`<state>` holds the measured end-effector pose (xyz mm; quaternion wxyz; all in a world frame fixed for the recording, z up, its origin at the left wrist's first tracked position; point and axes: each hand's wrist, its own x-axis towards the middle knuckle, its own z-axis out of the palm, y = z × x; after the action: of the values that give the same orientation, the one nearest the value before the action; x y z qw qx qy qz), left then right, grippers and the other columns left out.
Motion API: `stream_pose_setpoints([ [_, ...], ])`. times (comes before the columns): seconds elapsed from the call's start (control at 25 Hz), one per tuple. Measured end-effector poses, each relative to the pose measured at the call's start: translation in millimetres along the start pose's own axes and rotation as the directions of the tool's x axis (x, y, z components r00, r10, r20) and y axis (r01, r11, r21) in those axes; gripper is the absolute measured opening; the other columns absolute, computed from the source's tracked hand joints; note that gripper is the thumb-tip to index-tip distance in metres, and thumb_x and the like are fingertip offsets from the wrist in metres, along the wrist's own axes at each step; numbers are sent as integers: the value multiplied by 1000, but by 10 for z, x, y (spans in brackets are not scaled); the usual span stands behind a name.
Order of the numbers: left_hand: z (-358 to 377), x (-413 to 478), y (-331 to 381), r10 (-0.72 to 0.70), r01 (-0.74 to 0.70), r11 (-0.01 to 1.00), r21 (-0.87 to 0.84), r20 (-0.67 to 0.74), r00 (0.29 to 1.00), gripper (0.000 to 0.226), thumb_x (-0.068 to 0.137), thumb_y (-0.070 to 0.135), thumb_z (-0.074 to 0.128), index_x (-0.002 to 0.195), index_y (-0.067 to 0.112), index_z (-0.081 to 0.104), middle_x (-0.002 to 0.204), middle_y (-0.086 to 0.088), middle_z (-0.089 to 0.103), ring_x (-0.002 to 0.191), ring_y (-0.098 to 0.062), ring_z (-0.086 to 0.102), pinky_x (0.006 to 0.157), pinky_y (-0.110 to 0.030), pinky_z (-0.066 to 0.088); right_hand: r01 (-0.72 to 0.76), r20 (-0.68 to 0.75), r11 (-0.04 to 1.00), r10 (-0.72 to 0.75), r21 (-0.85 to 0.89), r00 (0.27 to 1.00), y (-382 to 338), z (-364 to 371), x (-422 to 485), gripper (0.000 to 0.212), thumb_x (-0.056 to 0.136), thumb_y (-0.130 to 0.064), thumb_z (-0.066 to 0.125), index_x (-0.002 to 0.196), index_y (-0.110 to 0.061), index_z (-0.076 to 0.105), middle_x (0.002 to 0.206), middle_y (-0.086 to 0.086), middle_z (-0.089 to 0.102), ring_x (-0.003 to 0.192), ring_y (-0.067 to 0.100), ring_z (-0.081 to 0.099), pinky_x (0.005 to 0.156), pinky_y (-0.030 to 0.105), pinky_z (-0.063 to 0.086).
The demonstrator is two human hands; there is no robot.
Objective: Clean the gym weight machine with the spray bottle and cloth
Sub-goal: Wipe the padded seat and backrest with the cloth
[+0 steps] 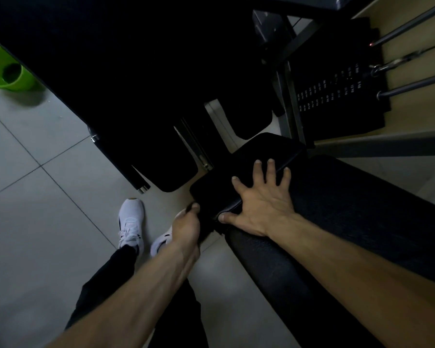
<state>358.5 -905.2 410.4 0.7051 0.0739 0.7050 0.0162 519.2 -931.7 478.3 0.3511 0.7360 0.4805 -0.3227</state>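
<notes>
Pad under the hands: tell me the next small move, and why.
Probably free one hand and fetch the cloth. The right hand lies flat, fingers spread, on the pad, and the left hand grips the pad's near corner. Neither visibly holds a cloth or spray bottle, and none shows in this dim view, so wiping cannot start yet.

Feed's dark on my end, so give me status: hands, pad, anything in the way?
Left hand grips seat pad corner. Right hand flat on pad, fingers spread. No cloth or spray bottle in view. Nothing seen blocking.
</notes>
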Motion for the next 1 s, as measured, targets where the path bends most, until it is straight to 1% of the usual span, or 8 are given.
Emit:
stream_pose_setpoints([
  [0.2,154,159,66,-43,38,998,-51,-110,993,27,102,25,54,117,6,66,120,-16,70,105,-34,69,95,-49,57,0,-38,1000,1,10,999,1,25,9,111,70,-99,35,161,-39,19,168,27,-3,151,54,-10,115,75,-2],
  [0.32,56,-408,-79,-42,39,997,-62,-50,998,14,100,17,59,108,12,69,95,-15,75,90,-32,72,86,-45,60,8,-47,1000,-7,9,999,-5,14,17,112,69,-100,35,161,-38,20,168,27,-3,151,54,-10,115,75,-2],
  [0.48,217,-151,54,-134,115,975,-189,-92,987,29,104,20,48,124,7,65,112,-18,72,97,-35,71,82,-43,60,3,-54,1000,-2,25,999,2,5,13,111,69,-100,36,160,-39,21,168,26,-2,151,54,-10,115,75,-2],
  [0.68,96,-805,-1,-140,139,986,-87,-3,990,16,101,11,54,111,6,65,97,-15,71,80,-29,68,65,-34,57,45,-26,995,-43,87,999,18,-105,-83,91,78,-89,43,156,-41,34,170,16,11,155,46,-3,118,72,-4],
  [0.76,-26,-886,63,-102,108,990,-93,68,992,21,103,15,52,117,3,63,91,-14,66,69,-24,61,51,-29,50,155,-108,891,-120,427,987,47,-193,-188,55,96,-57,51,148,-39,51,166,5,32,157,29,16,124,61,-4],
  [0.84,-48,-935,247,-72,93,976,-194,115,991,28,106,23,48,122,6,64,94,-12,68,75,-23,62,59,-31,50,278,-161,600,-243,750,957,-76,-269,-362,41,103,-33,54,144,-31,59,158,-3,46,149,14,36,128,43,13],
  [0.92,-46,-1011,430,-89,132,941,-312,147,985,35,107,36,45,116,10,67,101,-10,72,93,-23,66,75,-33,51,325,-184,399,-352,858,918,-335,-244,-514,44,103,-31,59,148,-28,55,154,-7,48,142,7,43,121,30,32],
  [1.0,-53,-1026,471,-94,129,953,-274,136,986,42,106,45,44,115,12,68,105,-9,71,102,-22,65,80,-33,49,389,-291,393,-285,833,913,-494,-162,-483,42,101,-21,63,142,-26,60,142,-5,55,130,9,53,113,31,44],
])
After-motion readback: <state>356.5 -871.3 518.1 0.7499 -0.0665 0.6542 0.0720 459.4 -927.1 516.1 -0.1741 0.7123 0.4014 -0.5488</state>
